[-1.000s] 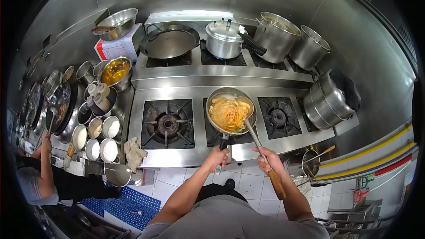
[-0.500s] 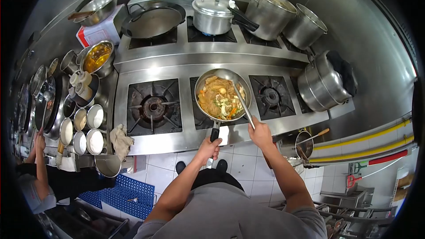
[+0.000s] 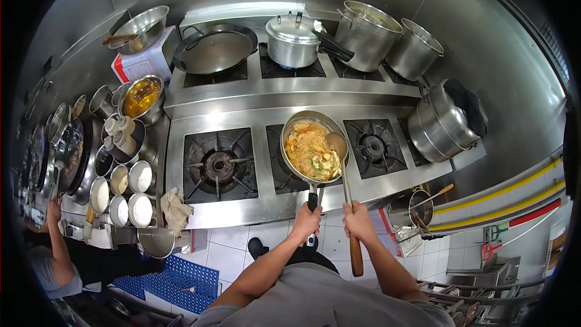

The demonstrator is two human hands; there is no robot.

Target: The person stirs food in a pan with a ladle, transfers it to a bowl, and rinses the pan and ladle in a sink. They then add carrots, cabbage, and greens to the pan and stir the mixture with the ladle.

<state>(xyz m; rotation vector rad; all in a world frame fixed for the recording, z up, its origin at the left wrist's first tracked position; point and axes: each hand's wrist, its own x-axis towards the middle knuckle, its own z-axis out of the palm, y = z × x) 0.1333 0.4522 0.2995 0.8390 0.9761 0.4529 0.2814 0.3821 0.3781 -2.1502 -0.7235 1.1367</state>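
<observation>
My left hand (image 3: 306, 223) is wrapped around the black handle of a frying pan (image 3: 298, 114), which is over the middle front burner. Noodles (image 3: 307, 143) with bits of vegetable and egg fill the pan. My right hand (image 3: 359, 220) grips the metal shaft of a ladle (image 3: 347, 188), just above its wooden handle end. The ladle's round bowl rests at the right side of the pan, against the noodles, its back facing up.
Bare burners (image 3: 219, 166) flank the pan. Along the back stand a wok (image 3: 215, 52), a pressure cooker (image 3: 293, 44) and tall pots (image 3: 368, 41). To the left are seasoning bowls (image 3: 141, 206), squeeze bottles (image 3: 124, 133) and a cloth (image 3: 175, 211). Another person's hand (image 3: 54, 211) works at far left.
The view has shifted, so the stove sits lower. My right hand has slid down and closer to my left, and the ladle stands more upright, its bowl now visible. The noodles are rearranged.
</observation>
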